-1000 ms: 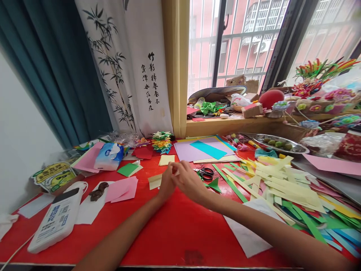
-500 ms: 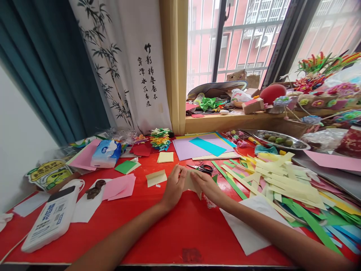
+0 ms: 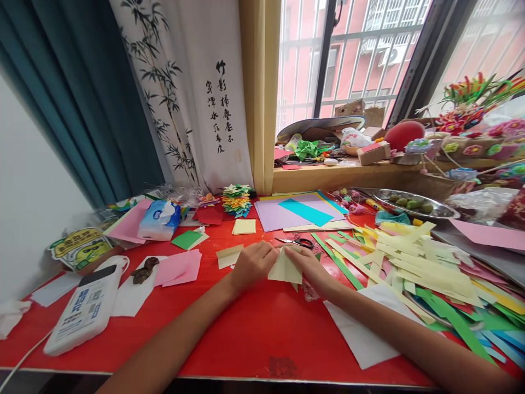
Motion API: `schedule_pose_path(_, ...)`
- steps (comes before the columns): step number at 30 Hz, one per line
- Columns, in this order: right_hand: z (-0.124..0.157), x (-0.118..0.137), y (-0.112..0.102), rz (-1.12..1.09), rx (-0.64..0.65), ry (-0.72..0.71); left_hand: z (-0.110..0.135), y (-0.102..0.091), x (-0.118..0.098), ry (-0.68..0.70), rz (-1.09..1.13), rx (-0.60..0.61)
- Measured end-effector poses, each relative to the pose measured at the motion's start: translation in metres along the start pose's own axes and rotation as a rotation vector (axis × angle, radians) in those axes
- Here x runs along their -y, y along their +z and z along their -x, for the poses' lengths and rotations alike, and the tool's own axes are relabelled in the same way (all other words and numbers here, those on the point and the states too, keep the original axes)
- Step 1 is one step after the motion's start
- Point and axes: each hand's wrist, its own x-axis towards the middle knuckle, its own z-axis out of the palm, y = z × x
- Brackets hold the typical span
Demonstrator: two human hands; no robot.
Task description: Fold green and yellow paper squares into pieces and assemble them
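- Centrally in the head view, the left hand (image 3: 253, 265) and right hand (image 3: 310, 268) pinched a pale-yellow paper sheet (image 3: 285, 269), each grip closed on its upper part.
- That sheet was over the red desk (image 3: 246, 336), just beside the black-handled scissors (image 3: 304, 242).

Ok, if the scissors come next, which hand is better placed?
Probably the right hand: the scissors lie just beyond it, handle end on its side, farther from the left hand. Both hands hold pale yellow paper, though.
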Motion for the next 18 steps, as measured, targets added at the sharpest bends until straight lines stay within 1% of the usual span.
schedule_pose_path(1,-0.001,-0.003,-0.001,-0.032,-0.004,0.010,0.001,0.000,0.003,0.102,-0.059,0.009)
schedule_pose_path(2,-0.003,-0.006,-0.003,-0.064,-0.009,0.016,0.001,-0.001,0.006,0.171,-0.098,0.019)
schedule_pose_path(5,-0.007,-0.014,-0.007,-0.155,-0.003,0.025,0.000,-0.005,0.011,0.281,-0.126,0.037)
schedule_pose_path(7,-0.010,-0.016,-0.009,-0.208,0.038,0.037,-0.001,-0.007,0.012,0.333,-0.118,0.036)
schedule_pose_path(10,-0.013,-0.017,-0.010,-0.282,0.105,0.046,-0.002,-0.009,0.013,0.375,-0.114,0.021)
schedule_pose_path(14,-0.015,-0.015,-0.011,-0.341,0.129,0.084,-0.002,-0.008,0.015,0.418,-0.088,-0.011)
schedule_pose_path(18,-0.015,-0.013,-0.013,-0.314,0.174,0.123,0.001,-0.006,0.020,0.413,-0.063,0.002)
